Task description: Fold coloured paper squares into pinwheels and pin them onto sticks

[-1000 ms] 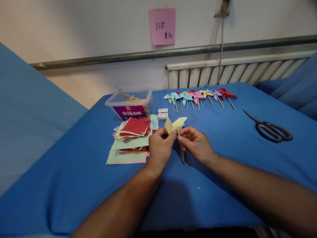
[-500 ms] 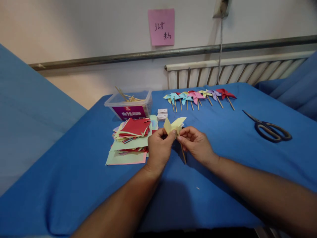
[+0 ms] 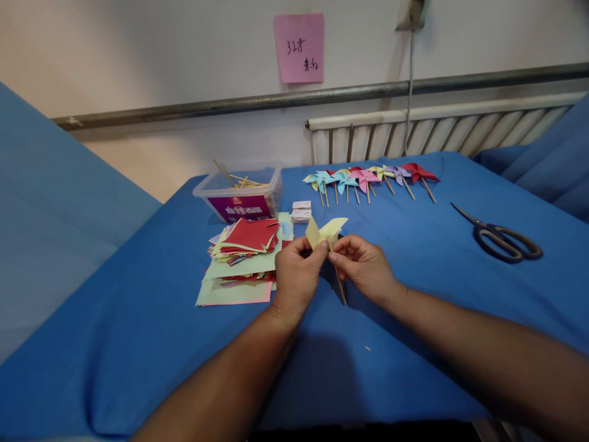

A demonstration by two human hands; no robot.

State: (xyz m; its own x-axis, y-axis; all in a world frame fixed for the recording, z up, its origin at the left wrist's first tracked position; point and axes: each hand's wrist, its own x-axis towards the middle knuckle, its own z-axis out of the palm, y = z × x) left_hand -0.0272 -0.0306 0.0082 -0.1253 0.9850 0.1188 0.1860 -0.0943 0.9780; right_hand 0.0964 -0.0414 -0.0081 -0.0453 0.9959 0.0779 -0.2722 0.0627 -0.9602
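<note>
A pale yellow paper pinwheel is held up between my two hands over the blue cloth. Its wooden stick slants down below the fingers toward the table. My left hand is closed, pinching the paper with thumb and fingers near its middle. From the other side my right hand is closed too, its thumb and fingertips on the pinwheel where paper and stick meet. The fingers hide the pinwheel's centre and the upper end of the stick.
Stacked coloured paper lies left of my hands. Behind it stands a clear plastic box of wooden sticks. Two small white boxes sit beside the paper. Several pinwheels lie at the back; scissors rest at right.
Almost nothing differs. The yellow paper has shifted very slightly in my fingers, while both hands keep their grip in the same place.
</note>
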